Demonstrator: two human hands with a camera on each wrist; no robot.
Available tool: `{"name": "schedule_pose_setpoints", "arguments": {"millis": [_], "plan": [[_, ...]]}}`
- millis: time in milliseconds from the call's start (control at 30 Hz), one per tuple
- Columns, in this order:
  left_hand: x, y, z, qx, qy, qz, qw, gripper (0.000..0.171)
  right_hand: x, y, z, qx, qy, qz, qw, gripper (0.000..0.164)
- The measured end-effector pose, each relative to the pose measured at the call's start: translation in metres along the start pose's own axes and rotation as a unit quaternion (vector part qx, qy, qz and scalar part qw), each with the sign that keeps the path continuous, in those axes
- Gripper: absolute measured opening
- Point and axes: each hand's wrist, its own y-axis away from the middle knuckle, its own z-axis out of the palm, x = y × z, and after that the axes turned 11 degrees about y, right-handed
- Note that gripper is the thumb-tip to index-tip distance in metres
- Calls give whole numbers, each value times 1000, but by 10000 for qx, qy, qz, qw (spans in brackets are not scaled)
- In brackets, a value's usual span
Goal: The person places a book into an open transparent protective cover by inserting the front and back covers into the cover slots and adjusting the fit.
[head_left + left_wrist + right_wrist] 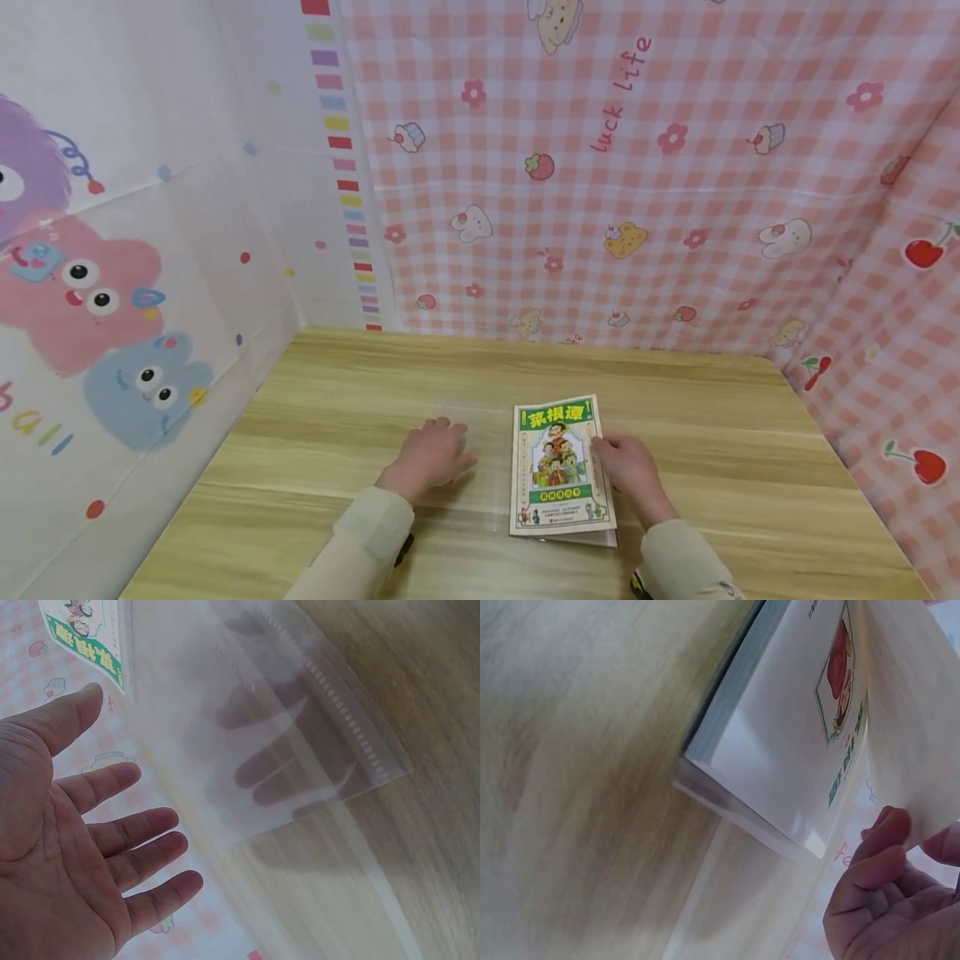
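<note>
A picture-covered book (558,508) with a green and yellow title lies on the table, its front cover lifted a little from the pages. My right hand (632,471) pinches the cover's right edge between thumb and fingers. In the right wrist view the raised cover (919,712) stands away from a white first page (765,757) bearing a small red picture. Clear plastic film (270,802) extends left from the book, mirroring fingers in the left wrist view. Over this film is my left hand (431,454), fingers spread and holding nothing.
The wood-grain table (360,375) runs back to a pink checked cloth wall (585,275). A white cloth with cartoon figures (187,275) stands along the left side, and another checked cloth (900,375) along the right.
</note>
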Motion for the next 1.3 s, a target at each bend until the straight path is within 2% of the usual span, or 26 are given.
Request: {"name": "schedule_pose_setpoints", "arguments": {"millis": [400,600,800,1100,1300], "plan": [[-1,-2,2,15,-90,74,9999,55,-2,-1,2,286,98,45,9995,33],[-2,-3,4,4,-110,34,9999,55,-6,2,1,279,27,74,9996,36],[-2,-2,4,-32,-56,-3,10000,56,-13,6,0,418,-424,-251,9979,44],[-2,-1,3,14,-78,50,10000,55,-20,3,7,488,-1665,-386,9841,34],[-2,0,2,31,-115,83,9999,54,-22,1,12,442,-1912,-463,9795,34]]}}
